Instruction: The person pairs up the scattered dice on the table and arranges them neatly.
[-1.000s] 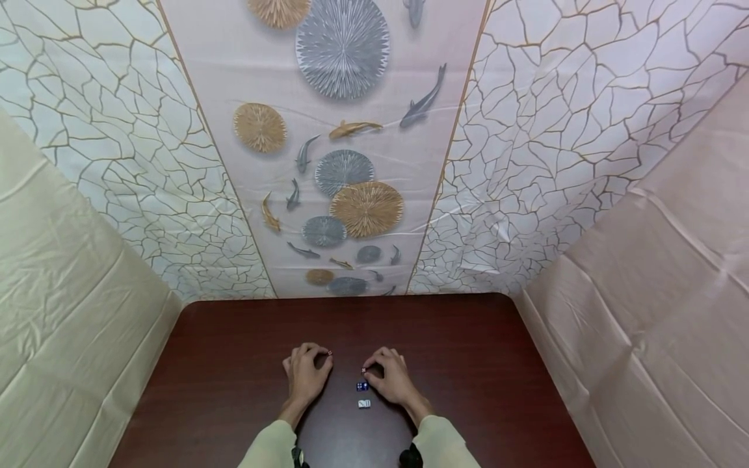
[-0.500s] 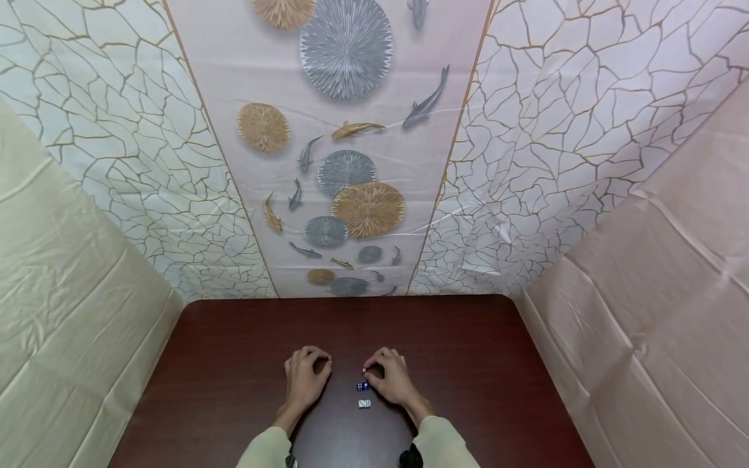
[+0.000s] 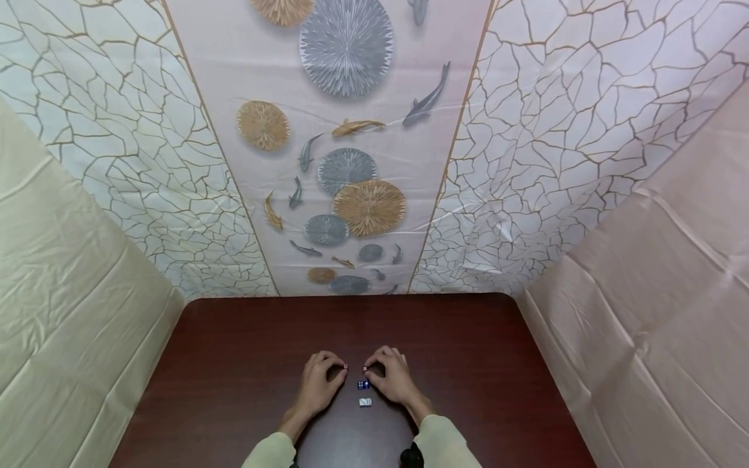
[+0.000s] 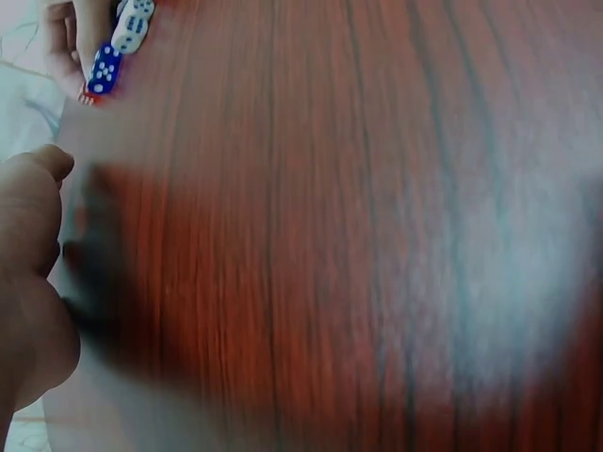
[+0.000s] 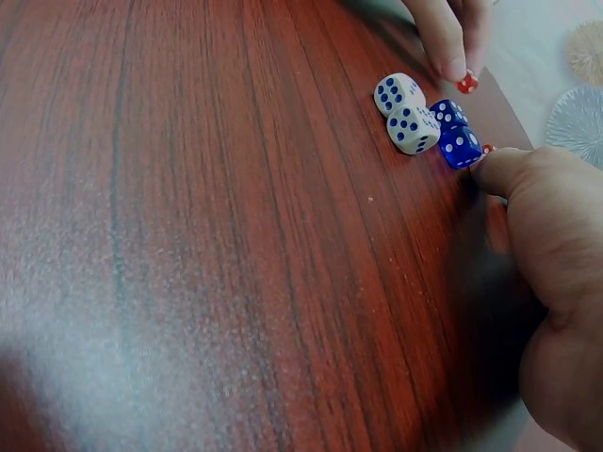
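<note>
My left hand point(image 3: 319, 385) pinches a small red die point(image 5: 467, 83) between thumb and fingertips, a short gap left of the other dice. With thumb and forefinger, my right hand point(image 3: 394, 377) holds another red die point(image 5: 488, 149) at the far side of two blue dice point(image 5: 460, 146). The blue dice sit side by side on the table. Nearer to me stand two white dice with blue dots point(image 5: 413, 129), also side by side; in the right wrist view both pairs look close together. The left wrist view shows my left thumb point(image 4: 33, 212) but hides the die it pinches.
Dark reddish-brown wood covers the table point(image 3: 234, 344), with rounded far corners. Behind it hangs a patterned cloth point(image 3: 351, 130) with fish and round leaf shapes. Plain pale cloth walls point(image 3: 76, 312) flank the left and right sides.
My left hand has moved right and slightly toward me with its red die, narrowing the gap to the right hand's die. The right hand and the blue and white dice stay nearly in place.
</note>
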`<state>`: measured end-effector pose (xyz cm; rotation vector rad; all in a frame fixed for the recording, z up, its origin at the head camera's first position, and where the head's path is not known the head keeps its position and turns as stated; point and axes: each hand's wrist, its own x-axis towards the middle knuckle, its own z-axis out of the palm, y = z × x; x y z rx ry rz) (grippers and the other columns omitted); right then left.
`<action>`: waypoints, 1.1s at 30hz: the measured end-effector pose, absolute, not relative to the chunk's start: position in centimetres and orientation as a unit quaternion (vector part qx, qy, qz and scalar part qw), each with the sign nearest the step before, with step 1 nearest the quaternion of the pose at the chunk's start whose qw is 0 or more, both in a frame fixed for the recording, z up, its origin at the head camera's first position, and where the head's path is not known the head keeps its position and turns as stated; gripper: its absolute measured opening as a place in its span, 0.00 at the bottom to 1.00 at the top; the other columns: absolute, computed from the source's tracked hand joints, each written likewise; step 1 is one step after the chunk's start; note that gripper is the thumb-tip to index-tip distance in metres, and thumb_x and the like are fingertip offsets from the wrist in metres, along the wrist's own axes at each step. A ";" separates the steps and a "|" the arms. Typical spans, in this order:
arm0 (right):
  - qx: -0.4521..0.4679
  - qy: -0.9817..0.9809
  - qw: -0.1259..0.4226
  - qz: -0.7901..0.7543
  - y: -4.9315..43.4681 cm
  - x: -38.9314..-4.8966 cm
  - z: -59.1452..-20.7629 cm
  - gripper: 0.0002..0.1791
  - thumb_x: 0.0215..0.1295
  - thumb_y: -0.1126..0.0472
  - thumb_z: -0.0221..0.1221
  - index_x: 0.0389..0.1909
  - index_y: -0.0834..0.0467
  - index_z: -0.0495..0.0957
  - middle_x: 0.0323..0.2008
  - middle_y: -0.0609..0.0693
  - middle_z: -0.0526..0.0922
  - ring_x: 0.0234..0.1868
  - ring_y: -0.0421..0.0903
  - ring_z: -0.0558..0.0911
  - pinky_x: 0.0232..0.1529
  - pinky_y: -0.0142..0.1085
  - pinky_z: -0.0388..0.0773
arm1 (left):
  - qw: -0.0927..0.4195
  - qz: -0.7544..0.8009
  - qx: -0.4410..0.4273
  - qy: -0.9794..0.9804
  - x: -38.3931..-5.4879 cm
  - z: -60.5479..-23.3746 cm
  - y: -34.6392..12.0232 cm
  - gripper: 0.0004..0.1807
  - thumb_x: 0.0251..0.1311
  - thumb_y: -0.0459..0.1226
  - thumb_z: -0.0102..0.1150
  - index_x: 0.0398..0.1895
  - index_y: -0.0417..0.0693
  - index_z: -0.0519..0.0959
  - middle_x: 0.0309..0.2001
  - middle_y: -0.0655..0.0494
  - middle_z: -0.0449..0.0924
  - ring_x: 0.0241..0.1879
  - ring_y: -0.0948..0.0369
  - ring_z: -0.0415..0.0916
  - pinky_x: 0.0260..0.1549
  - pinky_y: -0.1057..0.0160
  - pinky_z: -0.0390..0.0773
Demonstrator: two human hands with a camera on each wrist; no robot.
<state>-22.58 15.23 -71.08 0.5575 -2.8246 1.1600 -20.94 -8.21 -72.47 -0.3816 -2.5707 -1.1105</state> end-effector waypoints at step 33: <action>0.183 -0.906 0.013 0.382 15.3 -22.6 -71.2 0.07 0.76 0.59 0.74 0.50 0.52 0.91 0.52 0.49 0.86 0.57 0.50 0.80 0.67 0.61 0.70 | 0.128 -0.364 -0.155 -0.909 -21.5 -72.3 -5.8 0.05 0.65 0.37 0.82 0.41 0.54 0.94 0.47 0.57 0.90 0.59 0.47 0.82 0.72 0.31 0.68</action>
